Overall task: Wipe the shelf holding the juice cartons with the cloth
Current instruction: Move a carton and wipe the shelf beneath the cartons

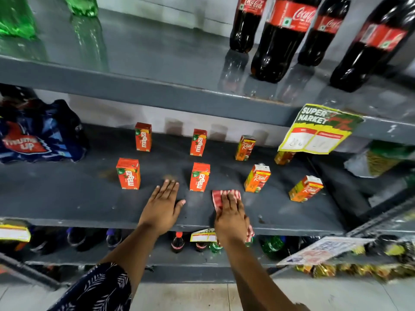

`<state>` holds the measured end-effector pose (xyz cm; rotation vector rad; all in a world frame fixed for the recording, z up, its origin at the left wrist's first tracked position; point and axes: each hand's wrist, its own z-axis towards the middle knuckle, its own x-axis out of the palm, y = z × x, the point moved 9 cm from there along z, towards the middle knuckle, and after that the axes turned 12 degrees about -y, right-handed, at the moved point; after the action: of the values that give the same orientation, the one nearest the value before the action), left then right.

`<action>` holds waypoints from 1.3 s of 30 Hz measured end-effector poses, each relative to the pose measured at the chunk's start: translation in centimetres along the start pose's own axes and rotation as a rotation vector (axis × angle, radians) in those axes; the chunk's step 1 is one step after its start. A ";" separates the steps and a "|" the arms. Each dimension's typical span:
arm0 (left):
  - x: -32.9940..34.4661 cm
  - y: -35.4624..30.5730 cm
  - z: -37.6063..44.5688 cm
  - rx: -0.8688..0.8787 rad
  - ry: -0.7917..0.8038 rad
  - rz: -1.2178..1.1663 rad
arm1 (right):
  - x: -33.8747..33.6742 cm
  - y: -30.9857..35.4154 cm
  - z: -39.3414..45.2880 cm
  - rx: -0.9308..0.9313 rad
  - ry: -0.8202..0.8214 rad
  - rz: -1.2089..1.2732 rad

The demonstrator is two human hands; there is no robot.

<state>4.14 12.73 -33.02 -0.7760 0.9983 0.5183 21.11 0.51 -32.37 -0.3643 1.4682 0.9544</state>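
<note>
Right hand (231, 217) pressing a red-and-white striped cloth (226, 198) flat onto the grey shelf (67, 198).
Fingers together, the cloth is running front-to-back between Maaza carton (199, 177) and Real carton (257, 178); left hand (162, 204) is resting flat, fingers slightly spread.

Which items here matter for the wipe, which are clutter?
Job:
cloth under right hand
left hand flat on shelf
juice cartons

Clutter:
cola bottles
green bottles
blue pack
price sign

Around the front-middle Maaza carton (199, 176), bare shelf (67, 198) lies open leftward and frontward, while Real cartons (257, 178) crowd its right.
</note>
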 end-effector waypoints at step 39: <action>-11.2 26.8 -3.1 -0.269 -0.031 0.076 | -1.3 24.6 8.1 0.035 -0.124 0.201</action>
<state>-21.52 26.65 -33.02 -0.9684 0.9426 0.7391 8.96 20.86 -21.85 -0.1310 1.4241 1.0900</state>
